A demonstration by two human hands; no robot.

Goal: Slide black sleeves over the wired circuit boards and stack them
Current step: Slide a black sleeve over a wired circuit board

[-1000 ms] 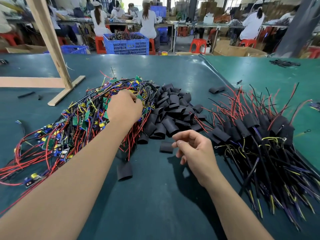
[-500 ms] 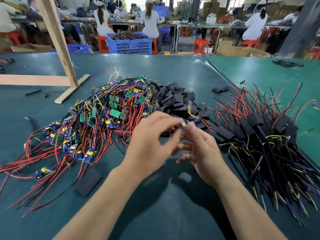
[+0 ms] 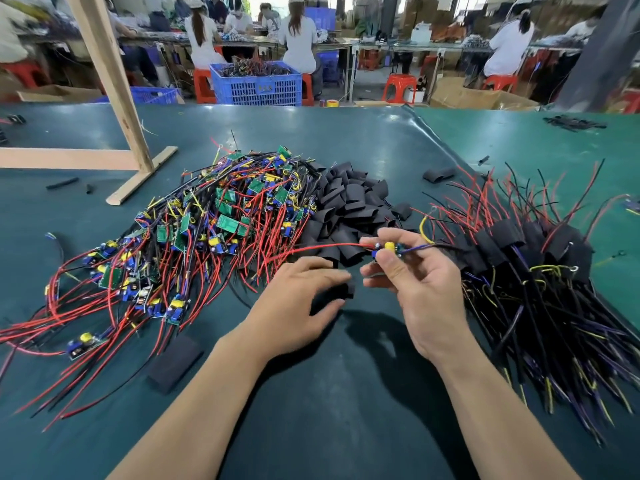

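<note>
At nine o'clock on the green table (image 3: 346,410) lies the heap of bare wired circuit boards (image 3: 207,230), red leads trailing toward the near edge; one flat loose sleeve (image 3: 175,363) lies apart at seven o'clock. At twelve o'clock, touching that heap, sits the pile of black sleeves (image 3: 353,206).

Near centre, the left hand (image 3: 294,306) curls its fingers round a single black sleeve (image 3: 341,291); blur hides how firmly. Just beside it at one o'clock, the right hand (image 3: 426,289) pinches one circuit board (image 3: 389,249) between thumb and fingertips, red wire running out toward nine o'clock, purple and yellow leads toward three.

The step in hand looks like threading. It would go best with the sleeve squeezed at its edges so the mouth opens, the red wire fed through first, then the board drawn in flat.

At three o'clock the stack of sleeved boards (image 3: 540,258) waits.
</note>
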